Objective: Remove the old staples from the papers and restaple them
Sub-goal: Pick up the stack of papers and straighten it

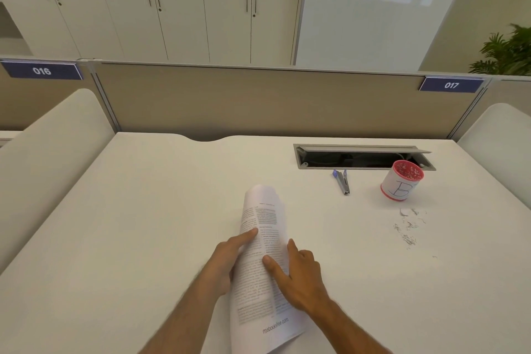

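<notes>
Both hands are on the papers [263, 261], a printed bundle lifted and curled over near the front middle of the desk [143, 210]. From my feed the left hand [227, 261] grips the bundle's left edge: its forefinger lies straight up along the page, and the other fingers curl behind the sheets where I cannot see them. On the other side the right hand [301, 276] holds the bundle with its thumb stretched flat across the print and its fingers behind the right edge, mostly hidden by the paper. I cannot make out any staple in the bundle, and its lower end is cut off by the frame's bottom edge. Most of the text is too small to read.

Well off to the right, near the back, a stapler [342, 182] lies on the desk just in front of an open cable tray [362, 156]. Beside it stands a red and white cup [401, 180] marked with a B, its contents too fine to name. In front of the cup lies a scatter of loose staples [409, 228], small and blurred
</notes>
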Tool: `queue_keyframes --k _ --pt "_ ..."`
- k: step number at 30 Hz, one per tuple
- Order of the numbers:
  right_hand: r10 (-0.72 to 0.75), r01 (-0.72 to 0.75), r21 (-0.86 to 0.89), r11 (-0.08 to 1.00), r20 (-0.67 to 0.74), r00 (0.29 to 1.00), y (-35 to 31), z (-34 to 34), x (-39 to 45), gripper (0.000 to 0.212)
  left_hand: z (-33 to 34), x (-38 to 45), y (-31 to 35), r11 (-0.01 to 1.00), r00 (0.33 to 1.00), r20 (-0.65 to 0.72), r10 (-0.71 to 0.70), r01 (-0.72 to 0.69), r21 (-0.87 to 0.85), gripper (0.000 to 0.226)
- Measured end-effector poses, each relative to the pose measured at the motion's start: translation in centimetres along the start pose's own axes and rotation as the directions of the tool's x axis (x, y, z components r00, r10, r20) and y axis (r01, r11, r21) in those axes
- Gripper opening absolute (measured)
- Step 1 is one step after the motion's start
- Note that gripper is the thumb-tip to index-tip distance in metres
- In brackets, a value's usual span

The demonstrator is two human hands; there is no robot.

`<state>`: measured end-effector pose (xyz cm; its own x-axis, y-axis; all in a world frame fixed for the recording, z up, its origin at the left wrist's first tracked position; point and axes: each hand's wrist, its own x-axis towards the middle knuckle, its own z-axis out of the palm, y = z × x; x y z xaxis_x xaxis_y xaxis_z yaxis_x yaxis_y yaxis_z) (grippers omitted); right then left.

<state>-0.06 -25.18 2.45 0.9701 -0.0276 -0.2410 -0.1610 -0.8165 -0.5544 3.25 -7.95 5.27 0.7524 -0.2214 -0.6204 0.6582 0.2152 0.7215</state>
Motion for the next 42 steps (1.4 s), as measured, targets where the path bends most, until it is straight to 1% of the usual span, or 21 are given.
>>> queue_keyframes --k 2,7,10,11,13,15,17,19,20,21,23,25,27,29,31,32,34,35,37,39,42 --pt "0.01 -0.01 0.0 1.0 0.01 1.0 0.0 -0.1 0.0 0.107 -0.1 -0.1 0.0 0.997 0.999 0.043 -0.023 0.026 -0.069 0.055" --pt "0.034 -0.034 -0.001 0.999 0.017 0.999 0.2 0.1 0.1 0.108 -0.1 -0.7 -0.1 0.981 0.997 0.069 -0.029 0.041 -0.187 0.043" --pt "0.023 -0.023 -0.006 1.0 0.01 1.0 0.4 0.2 0.2 0.108 -0.6 -0.7 0.1 0.985 1.0 0.0 -0.004 0.003 -0.175 0.038" --pt "0.016 -0.016 -0.001 1.0 0.012 1.0 0.4 0.2 0.2 0.108 -0.9 -0.6 0.0 0.989 0.999 -0.034 0.027 -0.032 -0.147 0.036" --pt "0.022 -0.023 0.017 1.0 0.022 1.0 0.5 0.1 0.4 0.11 -1.5 -0.2 0.0 0.987 0.983 -0.117 0.142 -0.15 -0.058 0.035" --pt "0.034 -0.036 0.037 0.999 0.031 0.999 0.8 0.0 0.8 0.106 -2.1 0.0 0.1 0.963 0.944 -0.192 0.268 -0.259 0.072 0.037" --pt "0.03 -0.031 0.082 0.996 0.011 0.999 1.2 -0.1 1.5 0.101 -2.7 0.2 0.4 0.907 0.891 -0.241 0.384 -0.315 0.281 0.037" --pt "0.035 -0.033 0.151 0.988 -0.011 0.999 1.6 -0.3 1.9 0.096 -3.1 0.4 0.7 0.801 0.843 -0.251 0.475 -0.297 0.519 0.034" --pt "0.041 -0.036 0.194 0.98 -0.021 0.999 1.7 -0.4 2.1 0.096 -3.1 0.3 0.9 0.748 0.827 -0.238 0.509 -0.289 0.597 0.033" --pt "0.046 -0.036 0.245 0.969 -0.039 0.998 1.8 -0.5 2.3 0.096 -3.1 0.2 1.0 0.711 0.813 -0.216 0.54 -0.304 0.634 0.031" --pt "0.073 -0.037 0.375 0.926 -0.082 0.994 1.9 -0.9 2.7 0.099 -3.0 -0.2 1.1 0.674 0.794 -0.15 0.589 -0.38 0.634 0.03" --pt "0.087 -0.023 0.569 0.822 -0.085 0.993 1.6 -1.8 2.8 0.094 -2.7 -0.7 1.1 0.669 0.767 -0.1 0.634 -0.48 0.568 0.033" --pt "0.056 0.015 0.753 0.657 -0.068 0.996 1.2 -3.1 2.7 0.075 -2.2 -1.2 1.0 0.665 0.724 -0.104 0.681 -0.554 0.501 0.037" --pt "0.025 0.06 0.832 0.551 -0.088 0.996 0.6 -4.3 2.4 0.05 -2.0 -1.5 1.0 0.639 0.668 -0.129 0.733 -0.61 0.469 0.038" --pt "0.01 0.148 0.843 0.517 -0.179 0.984 -0.3 -5.4 1.8 0.031 -1.9 -1.6 1.1 0.606 0.611 -0.157 0.776 -0.653 0.454 0.037" --pt "0.009 0.197 0.822 0.534 -0.238 0.971 -0.7 -6.0 1.5 0.025 -1.8 -1.8 1.1 0.58 0.578 -0.162 0.799 -0.674 0.457 0.034" --pt "-0.018 0.303 0.76 0.576 -0.359 0.933 -1.6 -7.2 0.8 0.019 -1.2 -2.3 1.5 0.51 0.502 -0.158 0.851 -0.715 0.478 0.028" --pt "-0.036 0.354 0.737 0.575 -0.41 0.911 -2.0 -7.7 0.4 0.019 -0.7 -2.6 1.8 0.481 0.469 -0.156 0.87 -0.733 0.481 0.027" --pt "-0.077 0.432 0.703 0.565 -0.476 0.876 -2.7 -8.6 -0.1 0.026 0.2 -3.3 2.4 0.446 0.427 -0.152 0.891 -0.765 0.465 0.028" --pt "-0.114 0.487 0.677 0.552 -0.517 0.848 -3.3 -9.1 -0.6 0.037 0.9 -3.8 2.9 0.43 0.408 -0.149 0.901 -0.79 0.437 0.034" --pt "-0.111 0.51 0.673 0.536 -0.543 0.833 -3.9 -9.4 -0.9 0.049 1.6 -4.2 3.5 0.411 0.389 -0.141 0.91 -0.808 0.422 0.039"
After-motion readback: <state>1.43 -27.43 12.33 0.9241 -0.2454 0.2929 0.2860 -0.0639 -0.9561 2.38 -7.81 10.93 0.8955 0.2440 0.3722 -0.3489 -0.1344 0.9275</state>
